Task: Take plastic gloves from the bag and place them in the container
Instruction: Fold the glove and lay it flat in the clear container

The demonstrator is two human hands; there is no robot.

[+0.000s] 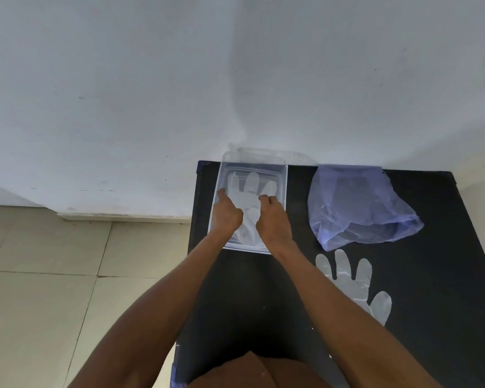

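A: Both of the person's hands are down in the clear plastic container [225, 175], on the glove [245, 200] lying flat in it. The left hand [226, 217] has its forefinger stretched out, pressing the film near the container's left wall. The right hand [273, 219] has its fingers curled, seemingly pinching the film near the glove's fingers, though the contact itself is too small to make out

B: How will such a glove handle?

A: Thin, limp film, very light; probably clingy and quick to crumple or drift. Best taken by a light pinch at the cuff or palm, then smoothed flat

B: And the rest?

A: A second glove [350, 281] lies flat on the black bench [431, 303], well right of the container and partly under the right forearm. The bluish bag [359, 208] slumps just right of the container. Whether it holds more gloves cannot be told; the film is too cloudy. How many gloves are stacked in the container is equally unclear, and its near wall is hidden by the wrists
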